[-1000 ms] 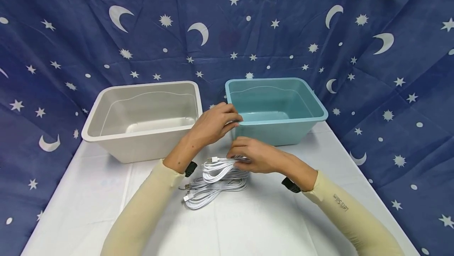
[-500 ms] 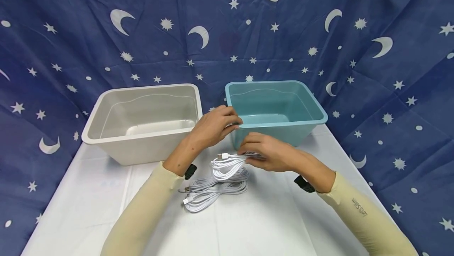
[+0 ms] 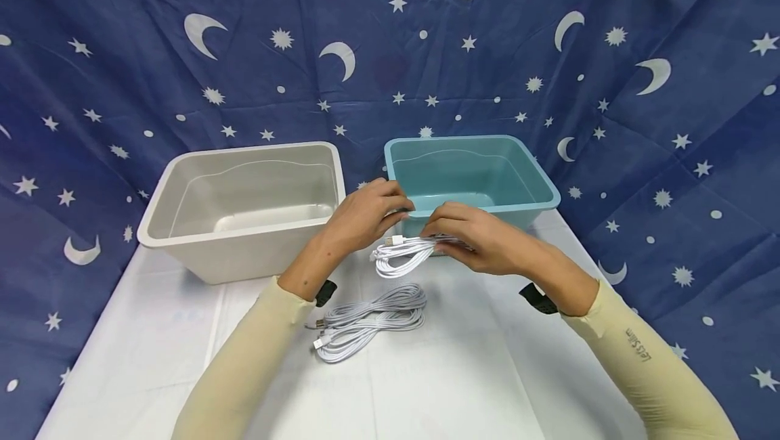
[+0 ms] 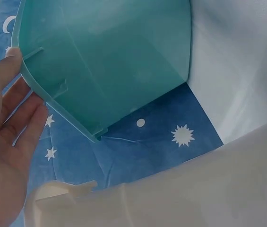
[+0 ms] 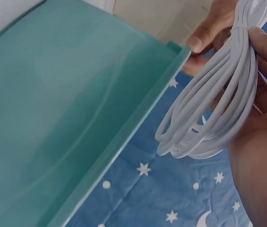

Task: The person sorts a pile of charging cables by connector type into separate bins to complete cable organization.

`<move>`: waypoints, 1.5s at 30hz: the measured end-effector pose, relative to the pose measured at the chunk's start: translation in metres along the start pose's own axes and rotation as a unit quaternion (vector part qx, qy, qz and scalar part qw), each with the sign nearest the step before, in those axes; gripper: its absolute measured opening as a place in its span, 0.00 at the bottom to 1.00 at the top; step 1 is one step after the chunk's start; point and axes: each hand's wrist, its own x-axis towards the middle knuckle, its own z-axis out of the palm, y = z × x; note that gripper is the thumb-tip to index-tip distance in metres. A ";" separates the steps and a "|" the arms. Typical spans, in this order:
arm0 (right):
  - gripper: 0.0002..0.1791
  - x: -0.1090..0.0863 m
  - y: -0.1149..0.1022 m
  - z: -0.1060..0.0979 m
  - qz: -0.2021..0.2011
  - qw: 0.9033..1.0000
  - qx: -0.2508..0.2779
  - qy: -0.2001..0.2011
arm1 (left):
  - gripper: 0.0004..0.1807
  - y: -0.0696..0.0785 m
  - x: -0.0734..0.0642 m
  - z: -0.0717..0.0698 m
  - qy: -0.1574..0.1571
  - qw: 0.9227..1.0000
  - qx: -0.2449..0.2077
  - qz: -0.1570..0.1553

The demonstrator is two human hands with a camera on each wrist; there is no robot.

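Note:
A coiled white USB cable (image 3: 405, 255) hangs above the table in front of the teal bin (image 3: 518, 213). My right hand (image 3: 481, 237) pinches the coil between thumb and fingers; its loops (image 5: 218, 99) fan out in the right wrist view. At the near left corner of the same bin, my left hand (image 3: 372, 213) pinches the rim. The left wrist view shows the thumb on one side of that rim and the fingers (image 4: 27, 113) on the other. More coiled white cables (image 3: 372, 321) lie in a pile on the table, metal and white plugs pointing left.
A light grey bin (image 3: 244, 250) stands on the left, with the left forearm across its near right corner. White cloth (image 3: 451, 372) covers the table. A blue curtain (image 3: 390, 54) with moons and stars hangs behind both bins.
My right hand has lifted its coiled cable off the pile, moving up and right toward the teal bin. The left hand stays on the rim.

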 end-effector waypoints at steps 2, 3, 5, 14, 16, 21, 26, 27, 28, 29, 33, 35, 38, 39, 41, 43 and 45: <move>0.14 -0.001 0.002 -0.004 0.002 1.000 -0.001 0.006 | 0.09 0.000 0.001 0.000 -0.001 1.000 -0.003 0.001; 0.14 -0.002 0.004 -0.006 0.000 1.000 -0.003 0.010 | 0.09 0.001 0.001 0.000 -0.002 1.000 -0.004 0.002; 0.15 -0.003 0.006 -0.010 0.000 1.000 -0.007 0.019 | 0.09 0.001 0.002 0.000 -0.003 1.000 -0.004 0.002; 0.15 -0.007 0.022 -0.022 0.001 0.997 -0.033 0.066 | 0.13 0.001 0.002 0.000 -0.014 1.000 0.014 -0.003; 0.15 -0.008 0.025 -0.025 0.008 0.997 -0.034 0.074 | 0.14 0.001 0.002 0.000 -0.015 1.000 0.018 -0.007; 0.16 -0.012 0.034 -0.030 0.025 0.995 -0.032 0.086 | 0.12 0.001 0.003 0.000 -0.014 1.000 0.016 -0.010; 0.16 -0.015 0.046 -0.031 0.045 0.994 -0.026 0.096 | 0.05 0.002 0.001 0.001 -0.002 1.000 0.006 -0.008; 0.17 -0.016 0.048 -0.030 0.050 0.994 -0.024 0.098 | 0.04 0.001 0.001 0.001 0.001 1.000 0.003 -0.006; 0.17 -0.016 0.051 -0.030 0.053 0.993 -0.023 0.101 | 0.04 0.001 0.001 0.000 0.004 1.000 0.001 -0.006; 0.17 -0.017 0.053 -0.030 0.057 0.993 -0.023 0.104 | 0.04 0.001 0.001 0.000 0.006 1.000 -0.002 -0.004; 0.17 -0.021 0.062 -0.030 0.068 0.991 -0.027 0.111 | 0.05 0.001 0.000 0.000 0.008 1.000 -0.003 0.000; 0.17 -0.024 0.066 -0.031 0.076 0.990 -0.029 0.113 | 0.07 0.000 0.001 0.000 0.008 1.000 -0.002 0.001; 0.16 -0.028 0.072 -0.033 0.086 0.989 -0.037 0.117 | 0.09 0.001 0.002 -0.001 0.008 1.000 -0.005 0.002; 0.16 -0.029 0.073 -0.033 0.089 0.988 -0.037 0.119 | 0.10 0.001 0.002 -0.002 0.009 1.000 -0.006 0.002; 0.16 -0.031 0.076 -0.032 0.096 0.987 -0.040 0.121 | 0.10 0.001 0.001 -0.001 0.007 1.000 -0.007 0.001; 0.16 -0.034 0.078 -0.031 0.103 0.987 -0.041 0.119 | 0.10 0.001 0.001 -0.001 0.006 1.000 -0.008 -0.001; 0.15 -0.036 0.079 -0.030 0.112 0.986 -0.042 0.115 | 0.10 0.002 0.000 0.000 0.005 1.000 -0.009 0.000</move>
